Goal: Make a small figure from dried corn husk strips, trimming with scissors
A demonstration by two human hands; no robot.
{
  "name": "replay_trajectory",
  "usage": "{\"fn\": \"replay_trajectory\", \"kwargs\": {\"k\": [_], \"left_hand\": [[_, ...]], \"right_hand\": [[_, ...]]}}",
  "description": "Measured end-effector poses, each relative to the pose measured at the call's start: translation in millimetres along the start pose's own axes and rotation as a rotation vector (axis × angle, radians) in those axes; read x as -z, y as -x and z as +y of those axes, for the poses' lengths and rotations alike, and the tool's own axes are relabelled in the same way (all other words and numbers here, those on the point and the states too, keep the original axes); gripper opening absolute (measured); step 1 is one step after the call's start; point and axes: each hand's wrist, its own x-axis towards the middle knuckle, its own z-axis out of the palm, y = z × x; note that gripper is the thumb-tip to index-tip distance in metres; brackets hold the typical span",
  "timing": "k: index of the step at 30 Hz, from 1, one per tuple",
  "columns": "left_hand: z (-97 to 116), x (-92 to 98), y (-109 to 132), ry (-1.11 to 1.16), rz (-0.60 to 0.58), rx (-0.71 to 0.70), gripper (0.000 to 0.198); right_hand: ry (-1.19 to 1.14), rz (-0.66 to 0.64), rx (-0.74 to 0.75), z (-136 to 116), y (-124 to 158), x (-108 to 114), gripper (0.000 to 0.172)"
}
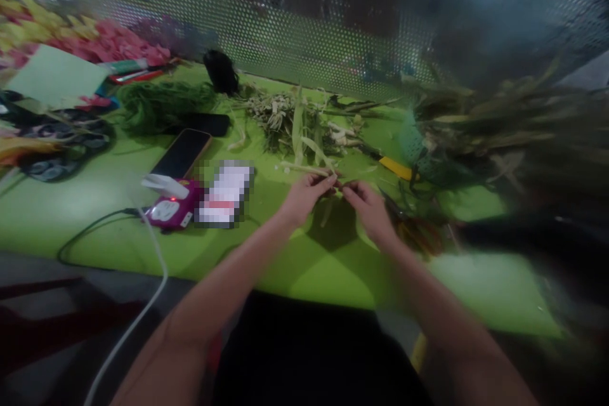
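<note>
The left hand (304, 198) and the right hand (368, 206) meet over the near middle of the green desk (280, 266), fingertips close to each other. The left fingers pinch a thin, pale plant strip (304, 169) between thumb and forefinger. The right fingers are drawn together just beside them; blur and shadow hide what they grip, so I cannot tell whether they pinch the same strip.

The strip lies at the far side of the left hand. Its long axis runs roughly left to right, nearly level, with the free end pointing left and the other end at the fingertips. A second pale strip (320, 151) slants from far left to near right, meeting the first at the fingers. Below the hands a short pale piece (326, 213) points toward the near edge.

Just beyond is a heap of dry plant pieces (269, 114), with a broad leaf (298, 130) whose long axis runs near to far. A yellow handle (396, 169) lies to the right of the heap, pointing near right. On the left are a dark phone (181, 153) and a magenta device (174, 208).
</note>
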Motion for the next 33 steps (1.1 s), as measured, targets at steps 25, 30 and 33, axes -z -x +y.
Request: {"fn": "replay_trajectory", "kwargs": {"k": [25,30,33], "left_hand": [[0.6,-15.7,13.8,-0.16,-0.165,0.009,0.013],[4.9,-18.7,15.8,-0.116,-0.141,0.038,0.012],[4.6,-21.4,16.3,-0.016,-0.069,0.066,0.015]], "right_hand": [[-0.204,0.205,-0.118,-6.4,-10.3,4.8,0.017],[-0.195,0.206,-0.065,-0.5,-11.7,5.1,0.024],[-0.163,0.191,-0.036,-0.2,-9.5,6.0,0.023]]}}
